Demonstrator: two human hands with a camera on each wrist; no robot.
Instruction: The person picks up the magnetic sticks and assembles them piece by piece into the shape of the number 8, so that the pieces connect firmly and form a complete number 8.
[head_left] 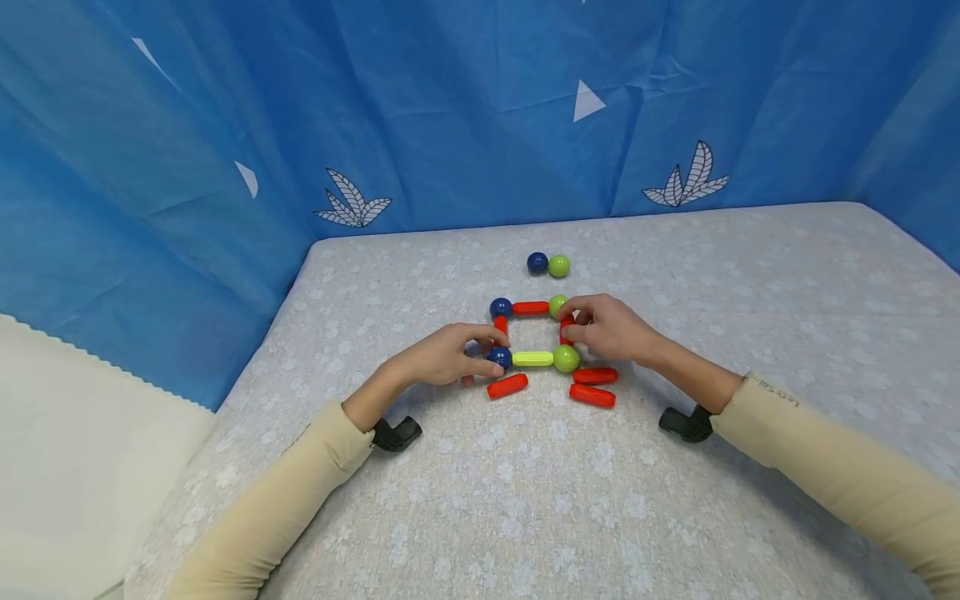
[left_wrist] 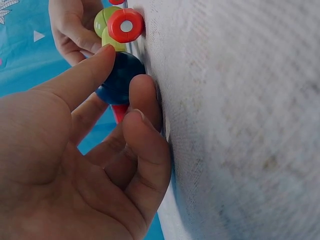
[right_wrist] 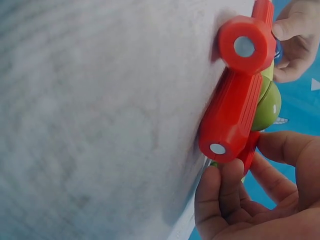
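Balls and ribbed rods form a square on the table. Its back corners are a blue ball (head_left: 501, 308) and a green ball (head_left: 557, 305), joined by a red rod (head_left: 531, 307). In front, a yellow-green rod (head_left: 532, 359) links another blue ball (head_left: 499, 359) to another green ball (head_left: 566, 358). My left hand (head_left: 446, 354) holds the front-left blue ball (left_wrist: 125, 72) between thumb and fingers, beside the left red rod (head_left: 501, 325). With thumb and fingers, my right hand (head_left: 611, 327) pinches the right-side red rod (head_left: 566, 336); its fingertips partly cover the back green ball.
Loose red rods lie in front: one (head_left: 507, 386) near the left hand, two (head_left: 596, 376) below the right. A red end (head_left: 468, 381) shows under the left hand. Behind the square sit a spare blue ball (head_left: 537, 263) and green ball (head_left: 558, 266). A blue curtain (head_left: 480, 125) hangs behind.
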